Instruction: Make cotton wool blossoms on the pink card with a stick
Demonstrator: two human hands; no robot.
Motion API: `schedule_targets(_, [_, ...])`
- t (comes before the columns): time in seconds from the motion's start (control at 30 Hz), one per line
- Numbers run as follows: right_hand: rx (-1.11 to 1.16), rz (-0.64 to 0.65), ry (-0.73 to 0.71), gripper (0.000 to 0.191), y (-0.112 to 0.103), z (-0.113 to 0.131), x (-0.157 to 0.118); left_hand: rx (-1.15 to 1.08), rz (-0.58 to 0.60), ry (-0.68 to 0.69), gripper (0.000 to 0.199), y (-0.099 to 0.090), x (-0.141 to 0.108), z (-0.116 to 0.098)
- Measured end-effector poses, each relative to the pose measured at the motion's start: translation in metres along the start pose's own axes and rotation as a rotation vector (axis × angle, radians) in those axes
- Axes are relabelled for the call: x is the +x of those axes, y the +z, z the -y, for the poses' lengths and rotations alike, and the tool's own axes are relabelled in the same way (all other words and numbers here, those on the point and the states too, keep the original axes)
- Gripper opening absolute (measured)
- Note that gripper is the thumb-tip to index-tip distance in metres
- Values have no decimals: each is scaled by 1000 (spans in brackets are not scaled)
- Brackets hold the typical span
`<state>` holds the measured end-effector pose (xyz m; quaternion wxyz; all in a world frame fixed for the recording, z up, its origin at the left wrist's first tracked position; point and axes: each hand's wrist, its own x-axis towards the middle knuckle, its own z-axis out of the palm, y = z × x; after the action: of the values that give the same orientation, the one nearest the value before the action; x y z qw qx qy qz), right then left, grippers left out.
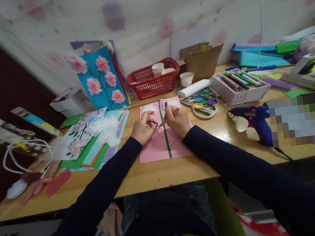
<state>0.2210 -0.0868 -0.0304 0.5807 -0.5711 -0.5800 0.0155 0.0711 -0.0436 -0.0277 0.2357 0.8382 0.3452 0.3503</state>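
A pink sheet of paper (152, 150) lies in front of me, with a green stripe (166, 139) running down it. Thin curved lines cross its lower middle, and pale fluffy pieces (148, 108) show near its top. My right hand (178, 121) grips a brown pointed pen (162, 124), its tip slanting down to the left near the stripe. My left hand (144, 128) rests on the left side of the sheet, fingers bent and partly spread, fingertips close to the pen tip. Whether anything small lies under those fingertips is hidden.
Coloured papers and white fluff (104, 129) lie left. Behind stand a blue flower card (97, 87) and a red basket (154, 86). Scissors (205, 110), paint pots (201, 99), a box of markers (240, 91) and a blue glue gun (255, 118) are right.
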Motion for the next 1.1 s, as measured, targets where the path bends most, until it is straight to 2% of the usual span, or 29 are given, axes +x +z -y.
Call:
schedule_targets(0.2, [-37,22,-26,45,1,0,-2,119,-158,-52,36,-23,-1,3])
schedule_targets(0.37, [-49,58,-25,43,2,0,-2,154,-191,-122,34,-39,-4,14])
schedule_targets(0.57, [-8,94,17,44,3,0,2,201,-223,-100,27,-47,-5,23])
schedule_targets(0.7, [129,107,195,43,1,0,5,239,-311,-83,24,-64,-4,27])
schedule_targets(0.8, [252,8,366,42,0,-3,7,230,-426,-108,25,-84,-4,39])
schedule_targets(0.93, [345,-131,501,39,0,-9,12,194,-527,-193,27,-116,-9,63])
schedule_targets(1.0, [405,-155,542,37,0,-10,14,158,-511,-206,28,-133,-14,73])
schedule_targets(1.1, [509,-167,564,36,0,-6,15,67,-402,-258,27,-154,-21,84])
